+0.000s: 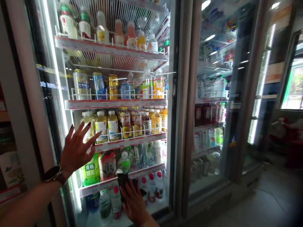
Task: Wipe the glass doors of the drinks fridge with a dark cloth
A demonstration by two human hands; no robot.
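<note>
left hand spread against glass cooler door | right hand curled on dark object | green bottle labelled 青桔

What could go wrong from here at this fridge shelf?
The tilted plastic bottle leans out over the shelf's front edge, just above the right hand, so it might slip and fall onto the red-capped bottles below. The left hand, fingers spread beside the yellow-labelled bottles, could perhaps knock those against the wire rail.
</note>
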